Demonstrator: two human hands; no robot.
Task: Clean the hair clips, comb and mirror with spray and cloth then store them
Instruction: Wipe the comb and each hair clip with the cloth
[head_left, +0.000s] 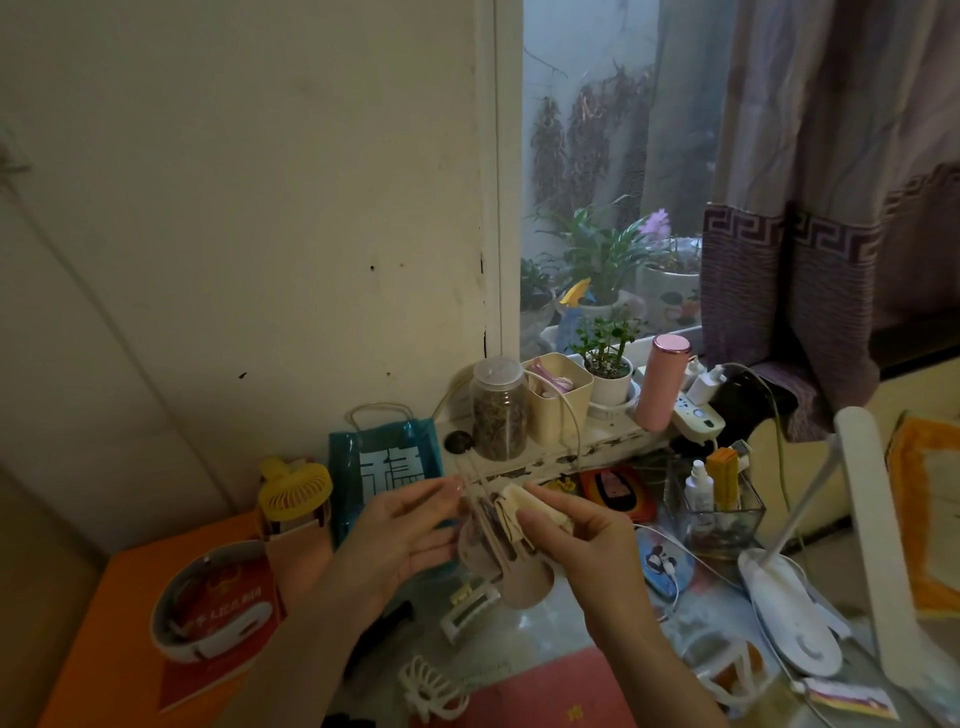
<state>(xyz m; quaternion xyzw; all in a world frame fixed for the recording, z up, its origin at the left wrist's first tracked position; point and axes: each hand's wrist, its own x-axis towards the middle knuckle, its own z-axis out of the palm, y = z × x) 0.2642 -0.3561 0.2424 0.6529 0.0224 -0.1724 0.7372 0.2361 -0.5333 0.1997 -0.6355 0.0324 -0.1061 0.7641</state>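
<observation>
Two hands meet at the centre of the view over a cluttered surface (597, 613), and between them is a beige hair clip (501, 561) shaped like a small violin. The left hand (400, 540) comes in from 7 o'clock with its fingers mostly straight, the fingertips supporting the clip's left edge near its upper end; whether any finger curls behind the clip cannot be told. The right hand (566, 535) comes in from 5 o'clock, its fingers curled round a cream cloth (524, 501) that it presses against the clip's upper right side.

Both hands are equally close to the clip, which lies directly between them, so the wiping falls to the right hand while the left steadies. The clip's long axis runs roughly from 11 o'clock down to 5 o'clock, the narrow neck upward and the rounded body below. It looks matt and pale pinkish-beige, with a thin bar along its middle and darker parts near the neck.

Further out, at 6 to 7 o'clock below the hands, a white claw clip (431, 686) lies on the surface, not yet picked up. At 3 o'clock, well apart, a small white spray bottle (698, 486) stands in a clear glass holder (748, 514).
</observation>
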